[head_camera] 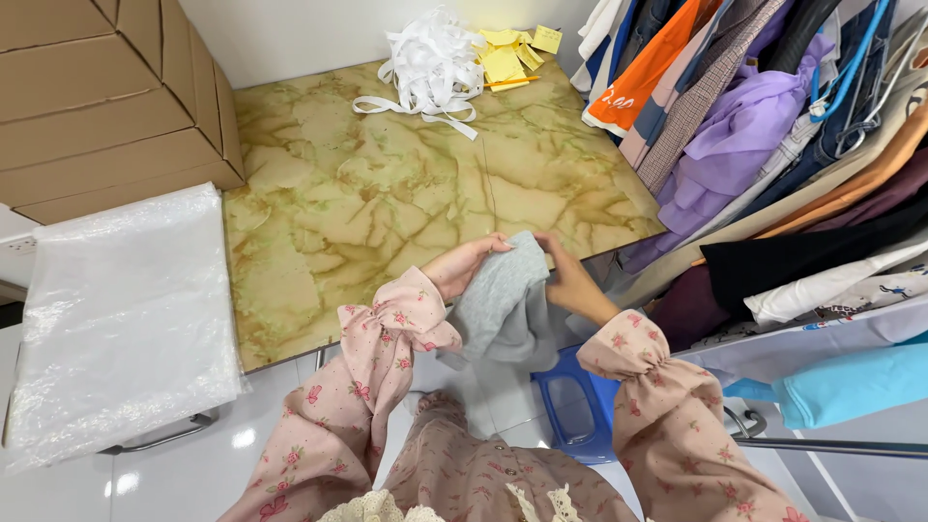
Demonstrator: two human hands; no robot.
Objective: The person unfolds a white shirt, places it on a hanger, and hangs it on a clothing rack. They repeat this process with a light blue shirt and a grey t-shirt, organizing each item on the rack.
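A small grey knit garment (503, 304) hangs between both hands just past the near edge of the marble-patterned table (367, 203). My left hand (464, 266) grips its upper left edge. My right hand (570, 280) pinches its upper right edge. Both arms wear pink floral sleeves with gathered cuffs. The lower part of the garment droops toward my lap.
A cardboard box (106, 97) stands at the table's left. Clear plastic bags (126, 309) lie on a lower surface at left. White ribbon (430, 68) and yellow paper tags (507, 58) sit at the far edge. Hanging clothes (773, 145) crowd the right; a blue stool (575, 406) is below.
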